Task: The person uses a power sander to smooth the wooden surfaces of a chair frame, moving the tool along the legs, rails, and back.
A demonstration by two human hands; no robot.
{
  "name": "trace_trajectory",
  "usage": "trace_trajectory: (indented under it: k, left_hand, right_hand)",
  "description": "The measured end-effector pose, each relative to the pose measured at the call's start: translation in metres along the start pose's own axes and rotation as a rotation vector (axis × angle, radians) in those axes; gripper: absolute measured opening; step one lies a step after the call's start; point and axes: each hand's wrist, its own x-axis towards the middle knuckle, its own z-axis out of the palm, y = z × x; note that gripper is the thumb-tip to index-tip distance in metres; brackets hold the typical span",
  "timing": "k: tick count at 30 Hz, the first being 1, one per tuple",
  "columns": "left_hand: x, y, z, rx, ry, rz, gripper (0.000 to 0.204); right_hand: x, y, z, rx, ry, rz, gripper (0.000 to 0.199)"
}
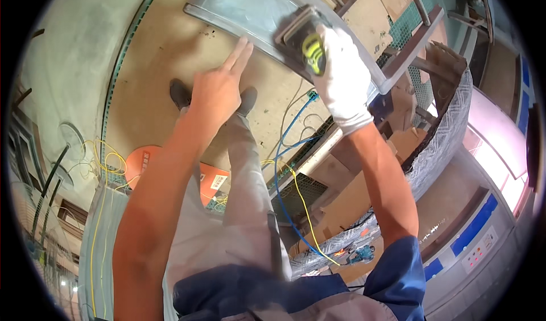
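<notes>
A long grey metal panel (239,5) lies tilted across the upper middle of the view. My bare left hand (219,87) rests flat against its near edge, fingers together and pointing up. My right hand (341,76), in a white glove, grips a black and yellow-green hand sander (304,39) that presses on the panel's surface toward its right end. My grey trousers and dark shoes (181,95) show below the panel.
The floor is brown board (165,42) with a green mesh strip along its left edge. Blue and yellow cables (287,167) trail over it. An orange package (213,178) lies at lower left. A wrapped roll (438,150), cardboard and metal frames crowd the right.
</notes>
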Motion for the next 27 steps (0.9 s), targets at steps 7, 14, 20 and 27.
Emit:
trace_trajectory:
  k: [7,14,20,27]
  left_hand:
    - [-0.123,-0.112,0.085,0.027,0.232,0.278,0.066]
    - [-0.276,-0.165,0.093,-0.168,-0.546,-0.35,0.058]
    - [-0.29,-0.176,0.079,-0.252,-0.4,-0.338,0.065]
    - [-0.267,-0.169,0.064,-0.324,-0.394,-0.365,0.052]
  right_hand:
    - [0.043,-0.021,-0.001,-0.017,0.062,0.055,0.077]
    - [0.047,-0.041,0.0,-0.018,-0.027,0.007,0.073]
    - [0.089,-0.062,-0.001,-0.005,0.067,0.023,0.059]
    - [0.106,-0.081,0.006,0.024,0.093,-0.045,0.055]
